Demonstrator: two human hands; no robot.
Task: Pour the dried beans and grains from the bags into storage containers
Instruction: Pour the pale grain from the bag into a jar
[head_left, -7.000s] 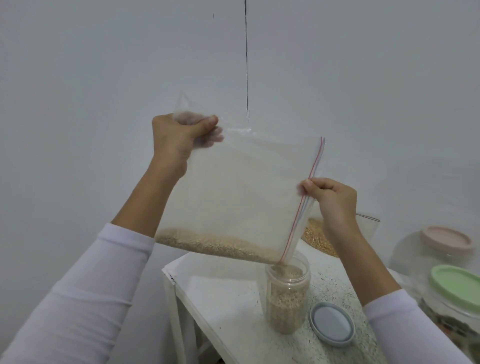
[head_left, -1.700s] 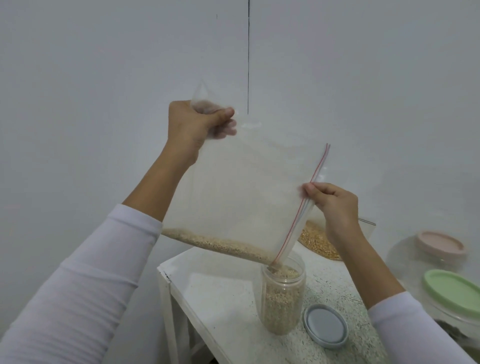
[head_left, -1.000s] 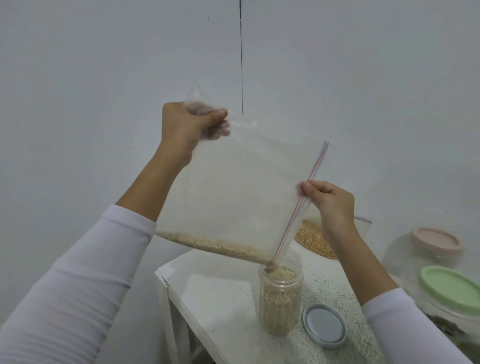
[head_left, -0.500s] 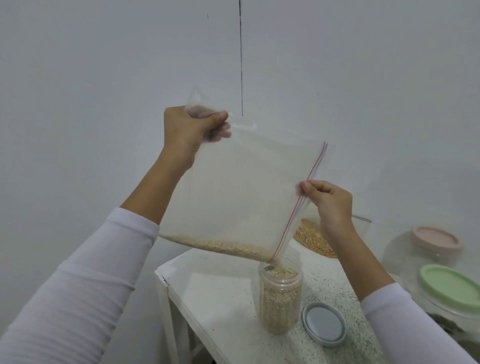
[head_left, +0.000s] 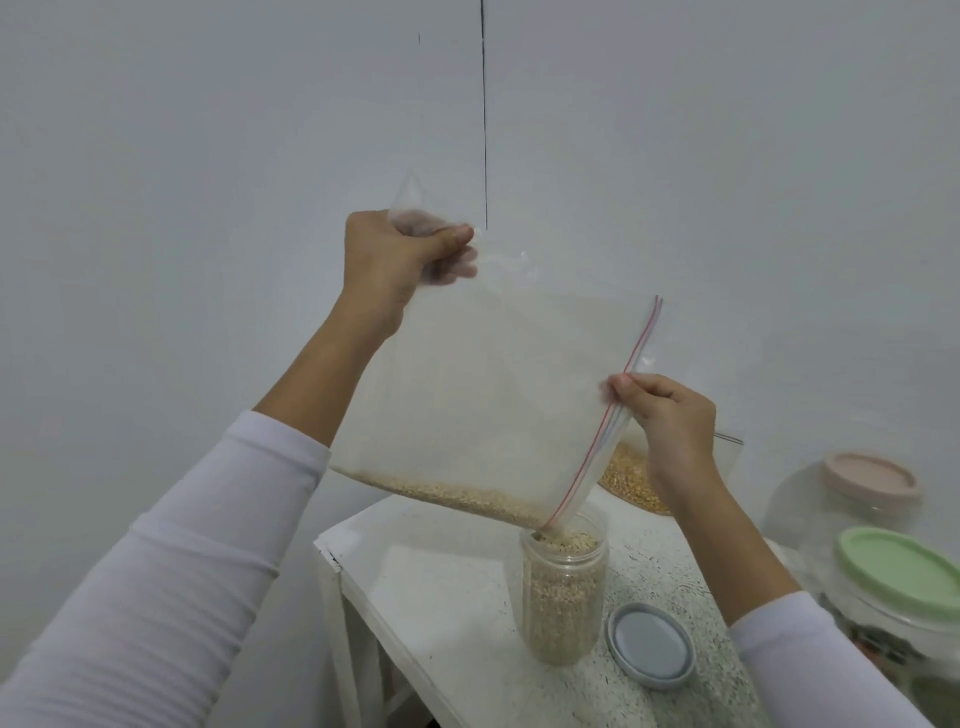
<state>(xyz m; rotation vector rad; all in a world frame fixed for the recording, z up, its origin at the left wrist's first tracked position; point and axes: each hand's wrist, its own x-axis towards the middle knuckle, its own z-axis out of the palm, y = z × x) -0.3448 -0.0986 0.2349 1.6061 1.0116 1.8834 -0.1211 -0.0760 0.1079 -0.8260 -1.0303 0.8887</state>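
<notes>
A person tips a clear zip bag (head_left: 483, 395) of pale grain over an open jar (head_left: 563, 587) on a white surface (head_left: 441, 587), the left hand (head_left: 400, 254) gripping the bag's raised corner at 11 o'clock, the right hand (head_left: 667, 410) pinching its zip edge at 3 o'clock; a grey lid (head_left: 650, 646) lies just beside the jar

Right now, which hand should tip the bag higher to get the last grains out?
Probably the left hand. It grips the zip bag's raised bottom corner, while the right hand pinches the zip edge, steering the mouth into the jar.
</notes>
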